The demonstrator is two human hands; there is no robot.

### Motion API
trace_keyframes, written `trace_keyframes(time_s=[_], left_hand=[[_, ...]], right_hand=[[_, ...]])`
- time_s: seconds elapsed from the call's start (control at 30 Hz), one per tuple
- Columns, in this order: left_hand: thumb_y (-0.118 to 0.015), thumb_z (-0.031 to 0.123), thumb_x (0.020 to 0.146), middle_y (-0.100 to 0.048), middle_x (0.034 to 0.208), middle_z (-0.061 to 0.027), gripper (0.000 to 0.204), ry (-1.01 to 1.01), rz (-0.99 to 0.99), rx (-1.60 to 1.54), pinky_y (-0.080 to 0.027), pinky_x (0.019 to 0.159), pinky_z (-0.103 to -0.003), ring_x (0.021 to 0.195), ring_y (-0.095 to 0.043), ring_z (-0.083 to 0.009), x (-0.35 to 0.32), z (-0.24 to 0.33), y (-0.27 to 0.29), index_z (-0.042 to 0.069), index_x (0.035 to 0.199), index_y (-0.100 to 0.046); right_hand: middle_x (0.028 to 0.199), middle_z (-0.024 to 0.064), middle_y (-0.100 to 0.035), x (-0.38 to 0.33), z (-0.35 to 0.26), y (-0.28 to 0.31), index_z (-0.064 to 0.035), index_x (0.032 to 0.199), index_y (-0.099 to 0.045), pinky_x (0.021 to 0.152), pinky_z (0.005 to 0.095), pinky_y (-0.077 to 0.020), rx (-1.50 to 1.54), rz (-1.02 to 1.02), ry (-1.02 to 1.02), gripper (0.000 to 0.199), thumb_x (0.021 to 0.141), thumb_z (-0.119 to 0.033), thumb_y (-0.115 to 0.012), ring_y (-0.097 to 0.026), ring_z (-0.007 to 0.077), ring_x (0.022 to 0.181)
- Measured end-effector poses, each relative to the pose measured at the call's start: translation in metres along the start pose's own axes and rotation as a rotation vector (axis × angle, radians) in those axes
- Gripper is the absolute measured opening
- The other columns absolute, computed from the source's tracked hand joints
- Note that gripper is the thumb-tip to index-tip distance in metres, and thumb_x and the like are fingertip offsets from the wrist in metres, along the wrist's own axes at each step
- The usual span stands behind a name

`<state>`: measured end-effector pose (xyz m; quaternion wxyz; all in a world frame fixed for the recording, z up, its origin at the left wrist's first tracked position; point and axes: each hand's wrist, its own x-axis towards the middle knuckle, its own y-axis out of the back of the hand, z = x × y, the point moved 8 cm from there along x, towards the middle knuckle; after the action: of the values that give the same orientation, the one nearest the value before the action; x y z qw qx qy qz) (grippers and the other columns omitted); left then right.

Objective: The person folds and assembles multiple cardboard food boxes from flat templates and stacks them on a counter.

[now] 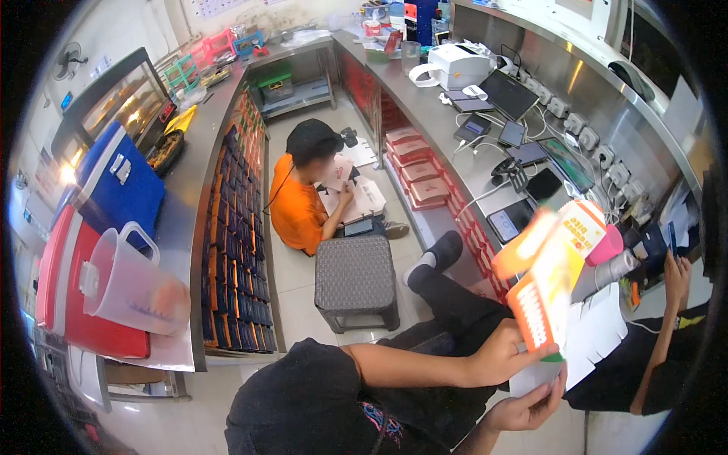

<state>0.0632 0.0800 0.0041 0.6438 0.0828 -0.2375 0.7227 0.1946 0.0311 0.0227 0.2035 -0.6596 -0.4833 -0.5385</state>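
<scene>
An orange, yellow and white printed carton blank [561, 292] is tilted up above my lap on the right, its top blurred. My left hand [506, 352] is closed on its lower left side, thumb lying across the printed face. Below it, my right hand [531, 404] pinches the bottom end of the carton near a green edge, its fingers curled and partly hidden. A white sheet of card with slits along its edge [597, 337] spreads out beside the carton; whether it is part of the same blank I cannot tell.
A person in orange [296, 201] sits on the floor holding flat cartons. Near my knee stands a grey stool [356, 277]. Phones, chargers and a white printer [459, 67] line the right steel counter. Another person's hand [675, 277] is at far right. A plastic jug [133, 284] stands left.
</scene>
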Motion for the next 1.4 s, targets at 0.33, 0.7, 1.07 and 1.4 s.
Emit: trace_keyframes(time_s=[0.33, 0.7, 1.07, 1.4], left_hand=[[-0.065, 0.016, 0.098, -0.069, 0.105, -0.0128, 0.026, -0.026, -0.226, 0.017, -0.052, 0.083, -0.036, 0.096, -0.065, -0.0199, -0.018, -0.005, -0.015, -0.005, 0.113, -0.065], [-0.061, 0.015, 0.100, -0.068, 0.110, -0.0124, 0.026, 0.011, -0.266, 0.050, -0.052, 0.088, -0.036, 0.102, -0.065, -0.0204, -0.011, -0.002, 0.000, -0.004, 0.117, -0.065], [-0.056, 0.014, 0.102, -0.068, 0.115, -0.0120, 0.028, 0.028, -0.282, 0.061, -0.051, 0.092, -0.036, 0.108, -0.064, -0.0210, -0.011, -0.001, 0.004, -0.004, 0.122, -0.064], [-0.052, 0.013, 0.104, -0.067, 0.120, -0.0117, 0.029, 0.078, -0.236, 0.068, -0.051, 0.097, -0.035, 0.113, -0.064, -0.0215, -0.004, -0.002, 0.009, -0.003, 0.126, -0.064]], right_hand=[[0.148, 0.0256, -0.051, 0.014, 0.015, -0.014, 0.0086, 0.135, -0.057, 0.101, 0.0437, -0.0514, 0.183, -0.146, -0.388, 0.038, 0.099, 0.001, -0.056, -0.057, 0.0304, 0.130], [0.109, 0.0080, -0.060, -0.002, 0.043, -0.005, 0.0101, 0.108, -0.063, 0.088, 0.0270, -0.0471, 0.305, -0.050, -0.780, 0.017, 0.101, -0.004, -0.057, -0.057, 0.0125, 0.097], [0.103, 0.0088, -0.062, -0.007, 0.042, -0.023, 0.0108, 0.101, -0.062, 0.080, 0.0261, -0.0489, 0.409, -0.066, -0.739, 0.009, 0.098, 0.003, -0.057, -0.060, 0.0117, 0.090], [0.146, 0.0284, -0.045, -0.004, 0.014, -0.025, 0.0001, 0.137, -0.051, 0.109, 0.0506, -0.0398, -0.188, -0.298, -0.137, 0.047, 0.097, -0.023, -0.060, -0.052, 0.0419, 0.128]])
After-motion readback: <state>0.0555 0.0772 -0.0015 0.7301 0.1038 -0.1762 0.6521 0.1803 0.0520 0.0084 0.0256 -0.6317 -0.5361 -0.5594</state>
